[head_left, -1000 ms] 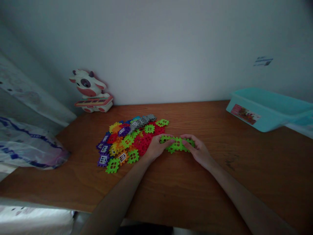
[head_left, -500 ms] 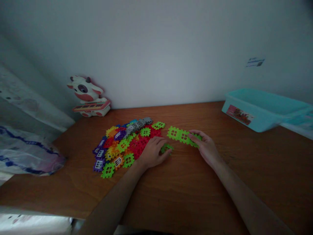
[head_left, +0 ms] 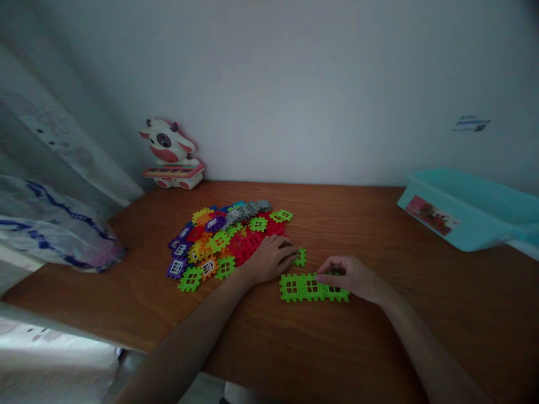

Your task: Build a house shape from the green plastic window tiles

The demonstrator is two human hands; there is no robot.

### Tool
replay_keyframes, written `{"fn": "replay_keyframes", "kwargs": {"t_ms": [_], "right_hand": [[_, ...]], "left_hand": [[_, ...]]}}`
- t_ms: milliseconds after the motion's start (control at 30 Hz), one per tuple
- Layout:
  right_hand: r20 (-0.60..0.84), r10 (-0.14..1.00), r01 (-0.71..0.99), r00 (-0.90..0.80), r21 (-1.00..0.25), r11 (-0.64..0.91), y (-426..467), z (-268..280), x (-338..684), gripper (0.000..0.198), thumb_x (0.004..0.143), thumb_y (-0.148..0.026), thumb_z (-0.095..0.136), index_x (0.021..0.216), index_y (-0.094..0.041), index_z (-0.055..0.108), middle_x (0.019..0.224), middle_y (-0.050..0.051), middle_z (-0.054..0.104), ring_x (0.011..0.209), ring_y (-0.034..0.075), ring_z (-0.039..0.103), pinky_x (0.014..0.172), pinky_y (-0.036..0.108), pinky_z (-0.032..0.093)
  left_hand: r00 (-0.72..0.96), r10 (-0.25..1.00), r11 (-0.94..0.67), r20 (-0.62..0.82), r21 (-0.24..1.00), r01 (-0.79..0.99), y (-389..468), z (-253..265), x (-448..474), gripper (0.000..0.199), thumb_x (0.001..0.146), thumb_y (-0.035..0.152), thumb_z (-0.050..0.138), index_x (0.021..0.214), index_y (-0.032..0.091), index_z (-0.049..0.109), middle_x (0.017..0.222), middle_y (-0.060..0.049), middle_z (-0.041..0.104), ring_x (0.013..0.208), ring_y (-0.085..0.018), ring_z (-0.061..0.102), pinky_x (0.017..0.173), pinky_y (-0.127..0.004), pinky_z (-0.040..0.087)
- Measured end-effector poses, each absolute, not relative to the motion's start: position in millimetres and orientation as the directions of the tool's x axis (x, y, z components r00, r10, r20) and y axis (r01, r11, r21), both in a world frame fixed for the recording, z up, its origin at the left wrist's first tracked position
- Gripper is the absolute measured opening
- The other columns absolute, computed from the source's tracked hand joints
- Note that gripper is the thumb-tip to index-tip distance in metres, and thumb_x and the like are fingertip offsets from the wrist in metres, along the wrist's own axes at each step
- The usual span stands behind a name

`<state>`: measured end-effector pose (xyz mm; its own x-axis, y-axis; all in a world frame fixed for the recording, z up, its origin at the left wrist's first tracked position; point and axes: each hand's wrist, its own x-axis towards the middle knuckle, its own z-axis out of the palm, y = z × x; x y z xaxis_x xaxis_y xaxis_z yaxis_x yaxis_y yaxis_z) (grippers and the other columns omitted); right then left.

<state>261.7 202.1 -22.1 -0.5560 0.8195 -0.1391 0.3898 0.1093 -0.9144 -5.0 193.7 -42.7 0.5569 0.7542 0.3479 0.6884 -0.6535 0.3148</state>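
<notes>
A strip of three joined lime-green window tiles [head_left: 291, 287] lies flat or nearly flat on the wooden table, close to me. The thumb and fingers of my right hand [head_left: 356, 278] are closed at its middle and right tiles, covering part of them. Behind the strip, my left hand [head_left: 272, 259] has its fingertips closed on a single green window tile [head_left: 300, 257], whose left side they hide. My left hand rests at the right edge of a pile of interlocking tiles [head_left: 219, 241] in red, yellow, purple, orange, grey and green, several with white window inserts.
A toy cow with a keyboard [head_left: 172, 157] stands at the back left against the wall. On the left lies a clear plastic bag [head_left: 63, 230] with blue print beside a curtain. A turquoise bin [head_left: 467, 210] sits at the right on the wooden table [head_left: 261, 342].
My right hand has brought the green strip towards me and down to the table, turning it level. The single green tile has shifted slightly right at my left fingertips. The head view has turned.
</notes>
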Motion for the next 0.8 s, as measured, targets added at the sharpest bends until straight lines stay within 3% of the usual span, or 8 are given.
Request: {"fn": "replay_keyframes", "kwargs": {"t_ms": [100, 200, 333, 433, 567, 667, 800], "right_hand": [[-0.059, 0.82, 0.46, -0.569, -0.849, 0.259, 199.4, -26.4, 254.7, 0.024, 0.08, -0.05, 0.074, 0.081, -0.025, 0.077, 0.075, 0.004, 0.075, 0.065, 0.02, 0.065, 0.057, 0.03, 0.047], [0.06, 0.803, 0.492, -0.593, -0.762, 0.421, 200.0, -27.0, 252.3, 0.02, 0.081, -0.046, 0.074, 0.079, -0.026, 0.076, 0.082, 0.004, 0.074, 0.074, 0.022, 0.067, 0.065, 0.033, 0.049], [0.088, 0.783, 0.515, -0.616, -0.708, 0.484, 200.6, -26.8, 251.7, 0.021, 0.083, -0.045, 0.074, 0.076, -0.026, 0.072, 0.08, 0.004, 0.071, 0.072, 0.021, 0.064, 0.066, 0.033, 0.049], [0.087, 0.795, 0.548, -0.6, -0.68, 0.488, 198.4, -29.6, 249.4, 0.022, 0.084, -0.046, 0.073, 0.084, -0.024, 0.068, 0.078, 0.003, 0.068, 0.07, 0.02, 0.062, 0.064, 0.032, 0.049], [0.261, 0.776, 0.568, -0.574, -0.556, 0.607, 195.5, -37.8, 243.5, 0.027, 0.085, -0.042, 0.071, 0.1, -0.021, 0.064, 0.096, 0.008, 0.066, 0.089, 0.024, 0.062, 0.079, 0.038, 0.052], [0.372, 0.701, 0.537, -0.608, -0.457, 0.709, 195.3, -41.7, 239.6, 0.03, 0.087, -0.036, 0.069, 0.112, -0.022, 0.064, 0.11, 0.01, 0.065, 0.104, 0.027, 0.061, 0.092, 0.044, 0.05], [0.396, 0.655, 0.491, -0.644, -0.442, 0.751, 196.2, -40.2, 237.7, 0.022, 0.088, -0.028, 0.065, 0.109, -0.024, 0.069, 0.113, 0.01, 0.064, 0.107, 0.026, 0.062, 0.095, 0.043, 0.051]], "left_hand": [[0.548, 0.756, -0.653, 0.359, 0.351, 0.671, 194.7, -44.7, -1.5, 0.033, 0.101, 0.037, 0.046, 0.116, 0.021, 0.071, 0.116, -0.011, 0.068, 0.111, -0.026, 0.059, 0.099, -0.042, 0.045], [0.531, 0.766, -0.642, 0.362, 0.467, 0.608, 194.2, -41.4, 0.9, 0.036, 0.103, 0.036, 0.04, 0.113, 0.021, 0.071, 0.114, -0.01, 0.071, 0.109, -0.025, 0.062, 0.101, -0.042, 0.044], [0.469, 0.783, -0.618, 0.408, 0.596, 0.513, 189.8, -27.6, 1.2, 0.04, 0.105, 0.033, 0.032, 0.118, 0.02, 0.068, 0.115, -0.01, 0.072, 0.109, -0.022, 0.064, 0.102, -0.037, 0.046], [0.547, 0.717, -0.697, 0.432, 0.465, 0.546, 183.6, -18.3, 1.7, 0.035, 0.103, 0.037, 0.04, 0.114, 0.019, 0.069, 0.112, -0.01, 0.071, 0.108, -0.023, 0.064, 0.1, -0.038, 0.046], [0.671, 0.606, -0.788, 0.427, 0.205, 0.581, 180.4, -24.8, 2.5, 0.036, 0.096, 0.046, 0.054, 0.112, 0.017, 0.069, 0.11, -0.012, 0.07, 0.105, -0.026, 0.063, 0.097, -0.042, 0.049], [0.712, 0.561, -0.824, 0.422, 0.202, 0.529, 183.8, -37.8, 1.5, 0.033, 0.094, 0.044, 0.058, 0.106, 0.016, 0.07, 0.108, -0.011, 0.071, 0.101, -0.024, 0.065, 0.094, -0.038, 0.052], [0.702, 0.551, -0.834, 0.451, 0.302, 0.462, 187.4, -45.3, 0.1, 0.022, 0.093, 0.033, 0.059, 0.099, 0.016, 0.072, 0.105, -0.01, 0.073, 0.097, -0.021, 0.068, 0.089, -0.033, 0.055]]}}
